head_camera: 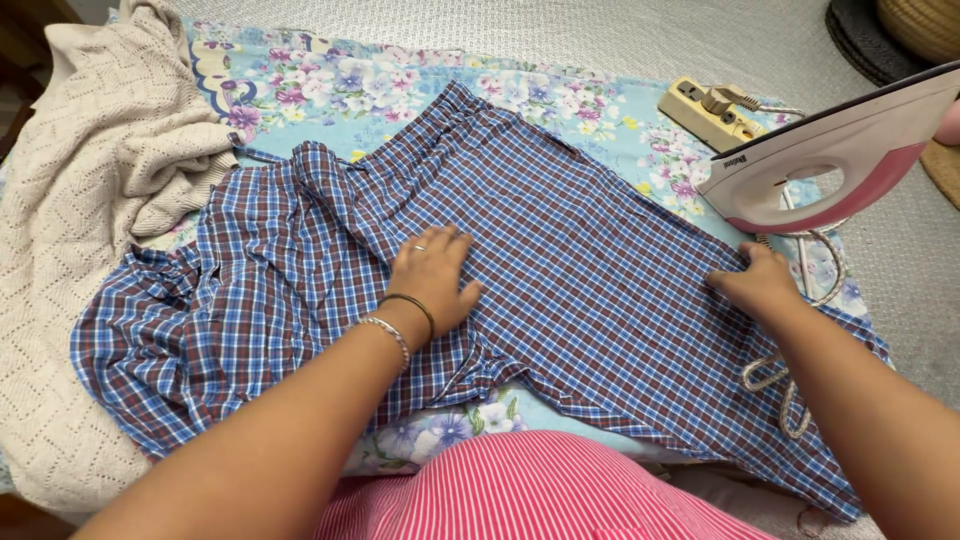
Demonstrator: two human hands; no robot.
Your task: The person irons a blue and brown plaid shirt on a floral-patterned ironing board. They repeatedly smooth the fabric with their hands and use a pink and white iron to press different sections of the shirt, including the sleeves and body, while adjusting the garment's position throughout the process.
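A blue, red and white checked shirt point(560, 270) lies spread over a floral blue sheet point(400, 90). My left hand point(435, 275) presses flat on the cloth near the shirt's middle, fingers together, with a ring and two bracelets on that arm. My right hand point(760, 283) rests on the shirt's right edge, fingers curled down on the fabric. Whether it pinches the cloth I cannot tell. A white and pink iron point(840, 160) stands upright just beyond my right hand, not touched.
A cream knitted blanket point(90, 200) is heaped at the left. A beige power strip point(710, 112) lies at the back right, and the iron's braided cord point(780, 375) loops beside my right arm. Grey quilted bedding point(620, 35) lies beyond. A wicker basket point(925, 25) stands far right.
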